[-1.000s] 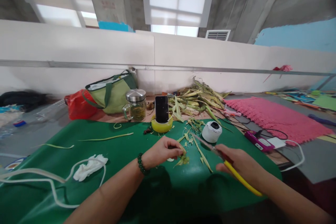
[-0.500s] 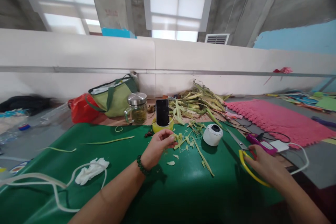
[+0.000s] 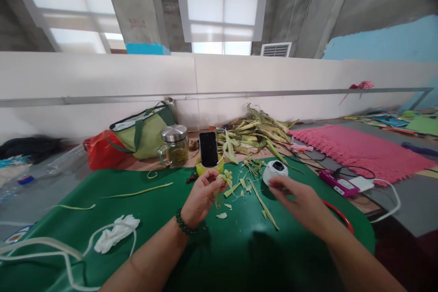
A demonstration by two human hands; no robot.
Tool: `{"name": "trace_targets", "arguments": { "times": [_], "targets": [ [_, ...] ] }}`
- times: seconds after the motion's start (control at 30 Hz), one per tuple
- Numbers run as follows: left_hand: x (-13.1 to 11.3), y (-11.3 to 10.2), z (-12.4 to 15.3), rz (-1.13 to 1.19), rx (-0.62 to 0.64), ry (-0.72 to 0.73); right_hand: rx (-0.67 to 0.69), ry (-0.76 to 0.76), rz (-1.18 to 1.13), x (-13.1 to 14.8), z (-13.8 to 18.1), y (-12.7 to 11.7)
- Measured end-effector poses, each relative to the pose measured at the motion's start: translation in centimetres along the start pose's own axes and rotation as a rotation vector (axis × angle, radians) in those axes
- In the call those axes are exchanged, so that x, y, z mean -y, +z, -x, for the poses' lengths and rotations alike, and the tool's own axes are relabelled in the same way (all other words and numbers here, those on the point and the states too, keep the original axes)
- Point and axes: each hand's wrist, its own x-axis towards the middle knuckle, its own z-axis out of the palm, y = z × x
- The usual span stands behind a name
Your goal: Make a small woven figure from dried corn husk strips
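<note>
My left hand, a green bead bracelet on its wrist, is closed on a small folded piece of green leaf held above the green table cover. My right hand hovers open over the cover, fingers stretched toward the leaf scraps and holding nothing. Behind its wrist a red scissor handle lies on the cover. A white round device sits just beyond my right fingertips.
A phone stands in a yellow holder. A glass jar with a metal lid, a green bag, a red bag and a heap of leaves line the back. White tissue and cord lie left; a pink mat right.
My right hand carried the scissors out to the right, put them down, and has come back empty toward the middle. My left hand lifted the leaf piece slightly forward.
</note>
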Motion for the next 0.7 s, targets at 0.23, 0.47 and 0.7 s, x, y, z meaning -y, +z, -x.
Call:
{"name": "trace_targets", "arguments": {
  "times": [0.23, 0.47, 0.7],
  "targets": [
    [0.5, -0.3, -0.2, -0.086, 0.027, 0.057, 0.012, -0.159, -0.587, 5.4, -6.4, 4.9],
    [0.4, -0.8, -0.5, -0.220, 0.035, 0.121, 0.196, -0.036, -0.842, 3.7, -9.2, 5.8],
    [0.6, -0.9, -1.1, -0.364, -0.047, 0.111, 0.187, 0.046, -0.962, 3.0, -8.7, 7.5]
  ]
}}
